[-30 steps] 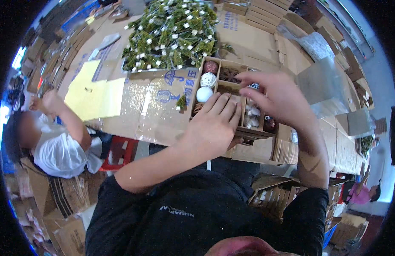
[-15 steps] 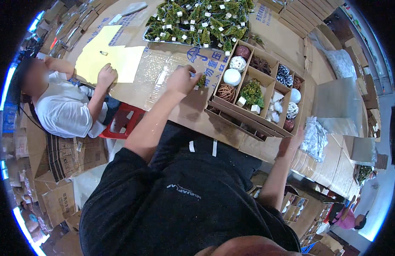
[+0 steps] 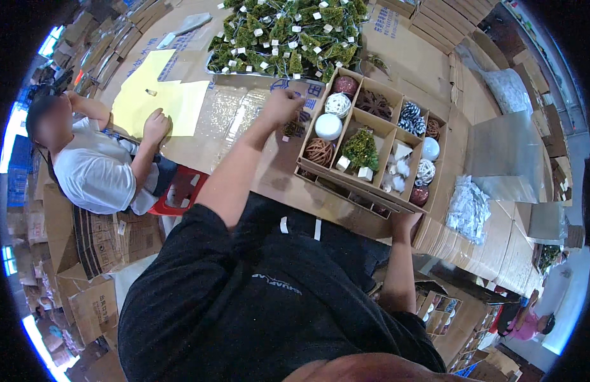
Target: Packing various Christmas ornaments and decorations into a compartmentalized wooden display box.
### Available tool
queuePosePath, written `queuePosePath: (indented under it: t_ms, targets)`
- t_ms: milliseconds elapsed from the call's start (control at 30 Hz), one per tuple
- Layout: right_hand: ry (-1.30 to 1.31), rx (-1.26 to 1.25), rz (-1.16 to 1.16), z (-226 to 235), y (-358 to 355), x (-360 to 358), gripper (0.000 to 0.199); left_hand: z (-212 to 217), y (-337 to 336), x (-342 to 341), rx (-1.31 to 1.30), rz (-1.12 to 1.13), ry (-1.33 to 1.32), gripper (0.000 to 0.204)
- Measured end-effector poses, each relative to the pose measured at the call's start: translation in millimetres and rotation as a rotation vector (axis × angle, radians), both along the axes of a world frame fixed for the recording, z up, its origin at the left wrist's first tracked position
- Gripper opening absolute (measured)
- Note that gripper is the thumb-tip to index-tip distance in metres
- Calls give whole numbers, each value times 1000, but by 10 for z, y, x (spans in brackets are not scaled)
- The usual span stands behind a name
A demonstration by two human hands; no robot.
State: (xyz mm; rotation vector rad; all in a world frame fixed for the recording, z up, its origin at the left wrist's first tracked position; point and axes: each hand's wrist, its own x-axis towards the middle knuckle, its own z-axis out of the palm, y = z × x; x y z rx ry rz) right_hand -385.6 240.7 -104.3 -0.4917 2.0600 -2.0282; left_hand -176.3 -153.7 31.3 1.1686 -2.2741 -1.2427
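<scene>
A divided cardboard box (image 3: pixel 374 137), tilted toward me, sits on the table in front of me. Its compartments hold balls, a white-tipped pinecone (image 3: pixel 411 119), cotton pieces (image 3: pixel 395 174) and small green trees (image 3: pixel 360 150) with pale block bases. At the box's near right corner my right hand (image 3: pixel 405 223) grips the edge, its fingers partly hidden beneath. My left hand (image 3: pixel 283 107) is over the table left of the box, fingers curled together; what they hold, if anything, is hidden. Close below it a small green tree (image 3: pixel 290 130) lies on the cardboard.
Behind the box stands a tray heaped with small green trees (image 3: pixel 285 38). At left, a person in white (image 3: pixel 91 165) rests a hand on yellow sheets (image 3: pixel 180 105). Clear plastic bags (image 3: pixel 468 210) lie to the right, beside stacked clear sheets (image 3: pixel 505 149).
My left hand has moved away from me and rightward, past the small tree on the table. My right hand has slid leftward along the box's near edge. The whole view has shifted slightly.
</scene>
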Motion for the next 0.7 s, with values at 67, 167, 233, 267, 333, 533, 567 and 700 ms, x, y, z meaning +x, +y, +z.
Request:
queuePosePath:
  t_ms: [67,167,233,267,333,533,567,700]
  targets:
    - [234,194,9,321,-193,273,36,138,-102,338,433,120,230,31]
    - [454,227,41,592,-313,389,29,298,-364,743,619,203,408,27]
    - [211,167,29,328,-110,252,31,620,-469,879,938,125,650,17]
    - [-28,102,25,201,-84,184,34,844,-412,874,986,228,691,23]
    - [-293,-72,-40,366,-192,331,35,1024,-546,1058,759,439,650,22]
    - [317,258,49,117,-77,192,25,1307,-1050,991,654,350,979,26]
    - [242,297,60,166,-100,211,27,1312,-1161,942,506,385,926,29]
    - [-9,68,49,256,-156,255,32,1566,-1652,586,123,401,589,19]
